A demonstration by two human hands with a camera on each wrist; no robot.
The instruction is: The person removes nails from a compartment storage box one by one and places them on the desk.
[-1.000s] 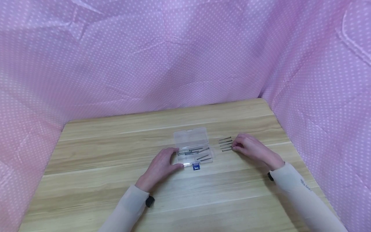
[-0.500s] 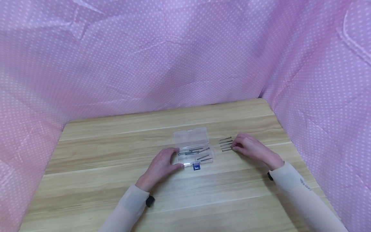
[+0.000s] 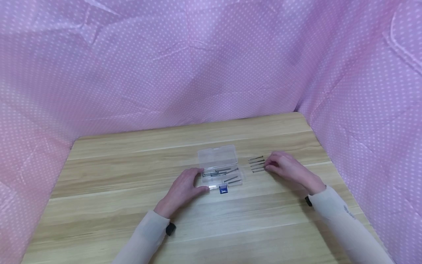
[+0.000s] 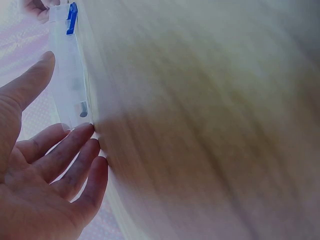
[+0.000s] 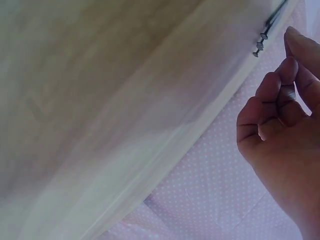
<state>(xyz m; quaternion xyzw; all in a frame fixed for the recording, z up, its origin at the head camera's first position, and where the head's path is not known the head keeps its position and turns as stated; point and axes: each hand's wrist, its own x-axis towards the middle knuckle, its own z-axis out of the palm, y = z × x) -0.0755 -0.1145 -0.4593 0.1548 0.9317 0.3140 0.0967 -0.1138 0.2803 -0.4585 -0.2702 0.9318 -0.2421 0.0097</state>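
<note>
A clear plastic box (image 3: pixel 215 182) with its lid raised stands mid-table, several nails (image 3: pixel 214 173) lying in it. A blue latch (image 3: pixel 223 189) hangs at its front. My left hand (image 3: pixel 180 190) holds the box's left end, thumb at the near corner and forefinger at the far one; the left wrist view shows its fingertips (image 4: pixel 90 129) against the box. Right of the box, several nails (image 3: pixel 257 164) lie in a row on the table. Beside their right ends is my right hand (image 3: pixel 285 167), fingers loosely bent. In the right wrist view, nail heads (image 5: pixel 260 45) stand apart from its fingers.
The wooden table (image 3: pixel 132 161) has rounded far corners. Pink dotted cloth (image 3: pixel 184 66) hangs behind it and along both sides. Both forearms reach in from the near edge, each with a dark band (image 3: pixel 170 229) at the wrist.
My right hand has shifted slightly right, away from the row of nails. The left hand and the box stay where they were.
</note>
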